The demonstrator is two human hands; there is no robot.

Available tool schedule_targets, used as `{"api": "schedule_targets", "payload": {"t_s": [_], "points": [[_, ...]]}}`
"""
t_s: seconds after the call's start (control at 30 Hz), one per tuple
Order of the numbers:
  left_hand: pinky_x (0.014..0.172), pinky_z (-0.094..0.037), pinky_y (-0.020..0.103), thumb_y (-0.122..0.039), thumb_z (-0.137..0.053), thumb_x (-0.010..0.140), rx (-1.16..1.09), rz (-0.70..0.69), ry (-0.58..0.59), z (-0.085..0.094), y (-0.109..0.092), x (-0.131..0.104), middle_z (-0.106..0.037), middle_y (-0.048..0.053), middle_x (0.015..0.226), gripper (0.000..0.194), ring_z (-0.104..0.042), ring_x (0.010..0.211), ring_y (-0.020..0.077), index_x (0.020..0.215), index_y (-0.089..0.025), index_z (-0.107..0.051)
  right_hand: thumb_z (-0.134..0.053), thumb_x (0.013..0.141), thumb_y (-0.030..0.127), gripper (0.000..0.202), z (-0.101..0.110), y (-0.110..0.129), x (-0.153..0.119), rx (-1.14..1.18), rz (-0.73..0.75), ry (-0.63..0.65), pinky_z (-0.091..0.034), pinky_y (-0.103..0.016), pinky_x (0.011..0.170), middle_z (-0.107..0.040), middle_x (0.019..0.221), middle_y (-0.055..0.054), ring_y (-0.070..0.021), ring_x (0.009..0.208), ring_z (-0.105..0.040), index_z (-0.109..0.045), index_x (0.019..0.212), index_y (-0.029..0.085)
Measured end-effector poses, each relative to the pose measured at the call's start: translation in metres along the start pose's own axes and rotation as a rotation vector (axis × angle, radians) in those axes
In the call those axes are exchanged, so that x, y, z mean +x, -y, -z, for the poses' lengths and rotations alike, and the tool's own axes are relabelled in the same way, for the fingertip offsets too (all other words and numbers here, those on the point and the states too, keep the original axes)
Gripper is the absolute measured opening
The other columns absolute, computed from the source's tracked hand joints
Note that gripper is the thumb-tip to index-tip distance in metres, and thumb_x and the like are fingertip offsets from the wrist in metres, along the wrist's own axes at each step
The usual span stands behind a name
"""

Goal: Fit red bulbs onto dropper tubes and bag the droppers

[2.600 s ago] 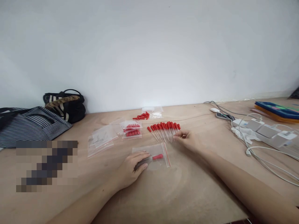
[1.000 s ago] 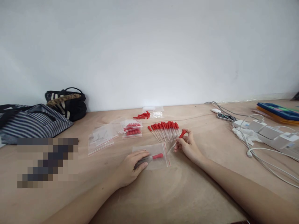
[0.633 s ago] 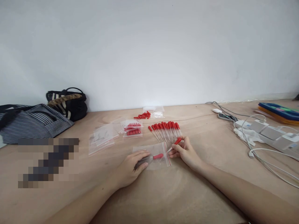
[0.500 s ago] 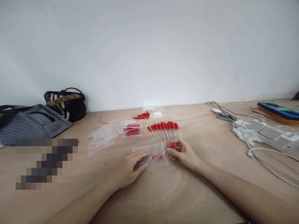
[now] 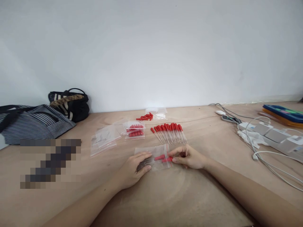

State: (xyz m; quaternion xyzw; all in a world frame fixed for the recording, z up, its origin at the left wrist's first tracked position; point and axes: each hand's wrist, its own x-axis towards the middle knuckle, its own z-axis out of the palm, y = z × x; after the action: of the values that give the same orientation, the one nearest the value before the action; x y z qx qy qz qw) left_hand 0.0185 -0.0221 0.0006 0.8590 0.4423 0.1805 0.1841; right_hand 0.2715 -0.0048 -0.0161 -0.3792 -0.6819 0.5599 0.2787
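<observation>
A clear zip bag (image 5: 156,168) with a red line along its right end lies between my hands. My left hand (image 5: 134,170) is closed on the bag's left part. Inside the bag is a red-topped dropper (image 5: 159,157). A second red-topped dropper (image 5: 167,160) lies mostly in the bag, its red end at the mouth, pinched by my right hand (image 5: 186,157). Behind the bag, several red-topped droppers (image 5: 169,132) lie side by side in a fan.
Empty zip bags (image 5: 105,137) and a bag of red bulbs (image 5: 135,130) lie left of the fan. Loose red bulbs (image 5: 146,117) and thin clear tubes (image 5: 161,116) lie near the wall. A power strip (image 5: 272,135) with cables stands right, a striped bag (image 5: 35,123) left.
My right hand has moved the second dropper leftward into the bag, so its red end now overlaps the bag's mouth. The view has shifted slightly.
</observation>
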Motion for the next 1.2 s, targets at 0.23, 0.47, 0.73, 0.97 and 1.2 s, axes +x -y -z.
{"api": "schedule_targets", "payload": {"t_s": [0.23, 0.47, 0.73, 0.97, 1.2], "points": [[0.093, -0.04, 0.038, -0.03, -0.049, 0.079, -0.018, -0.005, 0.01, 0.0, 0.0, 0.0, -0.055, 0.005, 0.12, 0.037, -0.05, 0.109, 0.021, 0.115, -0.021, -0.052, -0.071, 0.057, 0.03, 0.024, -0.016, -0.002, 0.016, 0.028, -0.014, -0.153, -0.029, -0.014, 0.034, -0.053, 0.053, 0.005, -0.0021, 0.037, -0.037, -0.058, 0.068, 0.014], [0.093, -0.04, 0.039, -0.03, -0.051, 0.078, -0.021, -0.023, -0.015, -0.001, 0.001, 0.0, -0.056, 0.004, 0.119, 0.037, -0.051, 0.108, 0.0214, 0.114, -0.023, -0.052, -0.061, 0.068, 0.031, 0.016, -0.026, -0.007, 0.025, -0.166, 0.111, -0.359, -0.037, -0.018, 0.043, -0.056, 0.057, 0.002, -0.0071, 0.047, -0.047, -0.056, 0.066, 0.016], [0.094, -0.039, 0.038, -0.032, -0.05, 0.078, -0.004, -0.008, -0.006, -0.001, 0.003, 0.0, -0.055, 0.005, 0.12, 0.038, -0.05, 0.11, 0.0212, 0.114, -0.022, -0.052, -0.057, 0.066, 0.031, 0.017, 0.043, -0.01, 0.025, -0.412, -0.059, -0.811, -0.041, -0.023, 0.053, -0.06, 0.066, -0.002, -0.0122, 0.058, -0.054, -0.058, 0.072, 0.015], [0.094, -0.039, 0.039, -0.031, -0.05, 0.078, -0.013, -0.001, -0.008, 0.0, 0.001, 0.0, -0.055, 0.004, 0.12, 0.037, -0.049, 0.11, 0.0222, 0.114, -0.023, -0.053, -0.061, 0.063, 0.032, 0.03, 0.07, -0.028, 0.032, -0.586, -0.264, -0.836, -0.043, -0.023, 0.06, -0.065, 0.077, -0.007, -0.0155, 0.069, -0.06, -0.059, 0.086, 0.013], [0.094, -0.039, 0.039, -0.03, -0.05, 0.078, 0.001, -0.001, 0.009, 0.001, -0.002, 0.001, -0.054, 0.006, 0.121, 0.037, -0.049, 0.11, 0.0226, 0.114, -0.02, -0.053, -0.058, 0.064, 0.028, 0.03, 0.067, -0.025, 0.035, -0.654, -0.315, -0.846, -0.042, -0.024, 0.059, -0.066, 0.08, -0.01, -0.02, 0.073, -0.061, -0.061, 0.089, 0.011]]}}
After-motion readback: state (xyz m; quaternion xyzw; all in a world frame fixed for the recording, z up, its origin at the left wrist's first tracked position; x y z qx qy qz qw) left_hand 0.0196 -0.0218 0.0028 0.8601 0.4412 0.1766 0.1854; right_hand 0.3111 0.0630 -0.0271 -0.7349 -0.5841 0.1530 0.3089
